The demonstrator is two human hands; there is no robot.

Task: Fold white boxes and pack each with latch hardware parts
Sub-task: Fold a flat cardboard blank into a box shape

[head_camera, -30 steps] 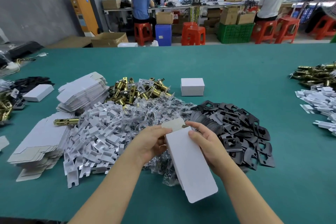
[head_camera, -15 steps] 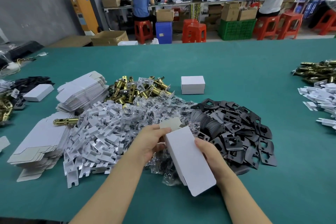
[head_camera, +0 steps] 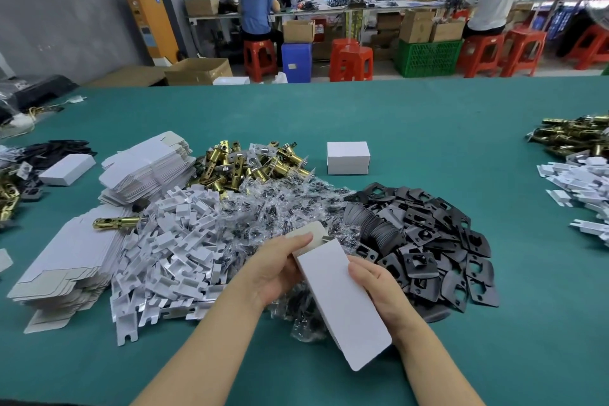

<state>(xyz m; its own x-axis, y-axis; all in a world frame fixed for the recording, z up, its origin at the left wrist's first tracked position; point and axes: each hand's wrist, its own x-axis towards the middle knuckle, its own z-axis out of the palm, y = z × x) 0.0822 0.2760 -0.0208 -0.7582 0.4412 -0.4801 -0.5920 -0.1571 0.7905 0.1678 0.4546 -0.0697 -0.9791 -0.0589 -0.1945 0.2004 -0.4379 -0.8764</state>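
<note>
Presently held: box blank (head_camera: 342, 305), left hand (head_camera: 273, 270) and right hand (head_camera: 379, 287) each grasping a side, presumably for folding.
Parts heaped: black plates (head_camera: 428, 241) within reach.

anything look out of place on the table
One brass latch lies alone on the flat box stack at the left, apart from the brass latch pile. Otherwise, parts sit in sorted heaps.

matt white card box (head_camera: 342, 303), glossy brass latches (head_camera: 250, 165), matt black plates (head_camera: 438, 241), crinkly plastic bags (head_camera: 280, 208)
</note>
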